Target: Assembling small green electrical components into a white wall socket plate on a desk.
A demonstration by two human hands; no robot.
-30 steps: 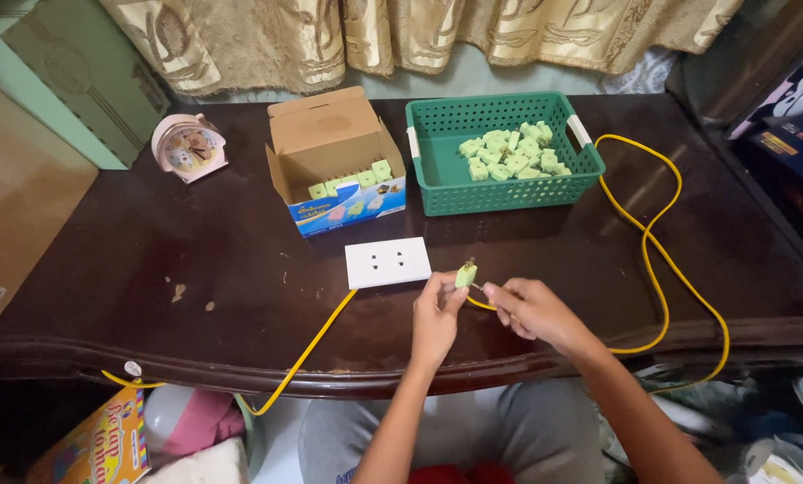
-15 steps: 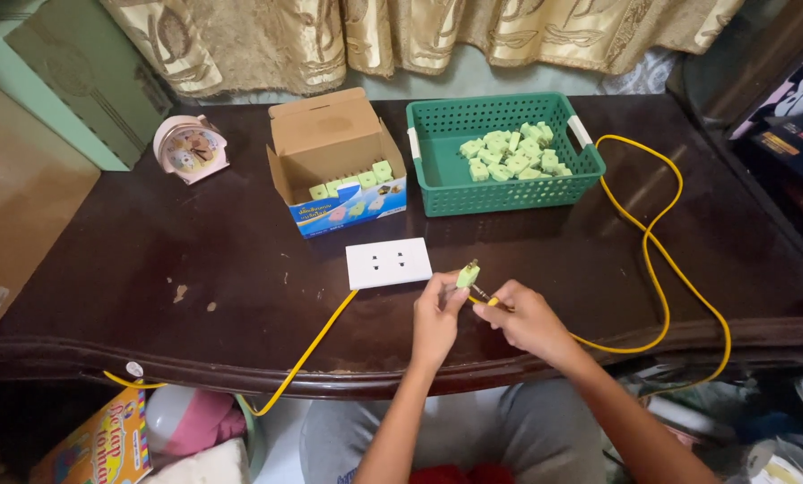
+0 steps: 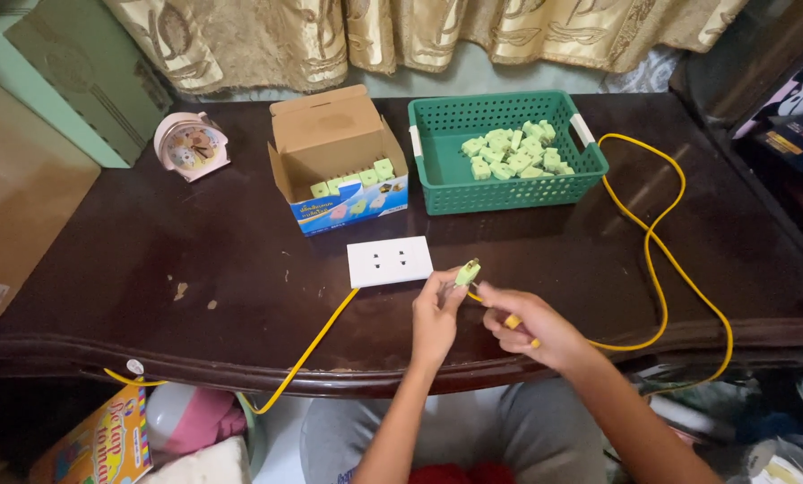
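Both hands are sitting closer to the white rectangular socket plate (image 3: 390, 261) than a moment earlier. I am pinching a small pale-green plastic plug (image 3: 467, 272) in the left hand (image 3: 435, 315), just beside the plate's right edge above the dark wooden worktop (image 3: 195, 260). My right hand (image 3: 527, 327) is closing around the yellow cable (image 3: 661, 269) behind the plug.

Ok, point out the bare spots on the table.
Bare: the wide left stretch between the clock and table edge; also right of the basket, inside the cable loop. Crowded: around the socket, box and both hands.
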